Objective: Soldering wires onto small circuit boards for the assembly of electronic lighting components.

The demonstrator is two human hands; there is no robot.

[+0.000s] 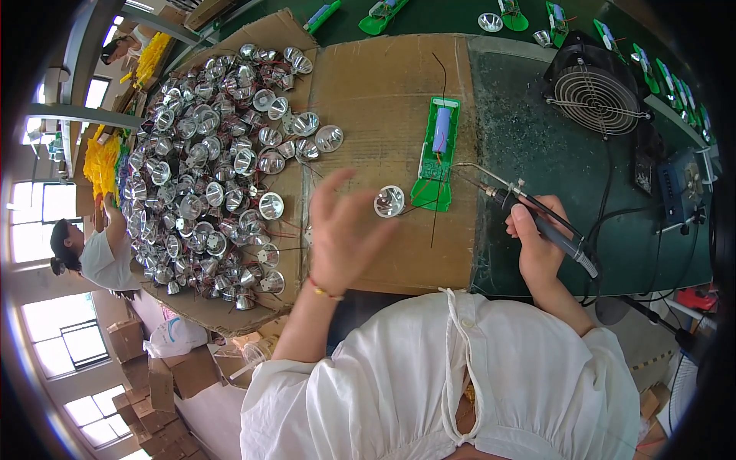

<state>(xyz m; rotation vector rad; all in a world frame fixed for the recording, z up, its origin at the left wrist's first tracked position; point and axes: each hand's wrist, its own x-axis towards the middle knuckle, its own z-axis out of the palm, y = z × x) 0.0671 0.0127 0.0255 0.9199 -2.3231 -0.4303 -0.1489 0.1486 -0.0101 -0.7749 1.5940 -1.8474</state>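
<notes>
My right hand is closed around a soldering iron with a thin metal feed tube. Its tip reaches the small circuit board at the lower part of a green plastic housing. A blue cylindrical battery lies lengthwise in that housing. To the left of the housing sits a shiny reflector cup, with thin dark and red wires between the two. My left hand, slightly blurred, hovers just left of this cup with its fingers apart and nothing visible in them.
A large heap of wired reflector cups covers the left of the cardboard mat. A black fan with a wire guard and a blue box-shaped unit stand at right. More green housings line the far side. Another person works at left.
</notes>
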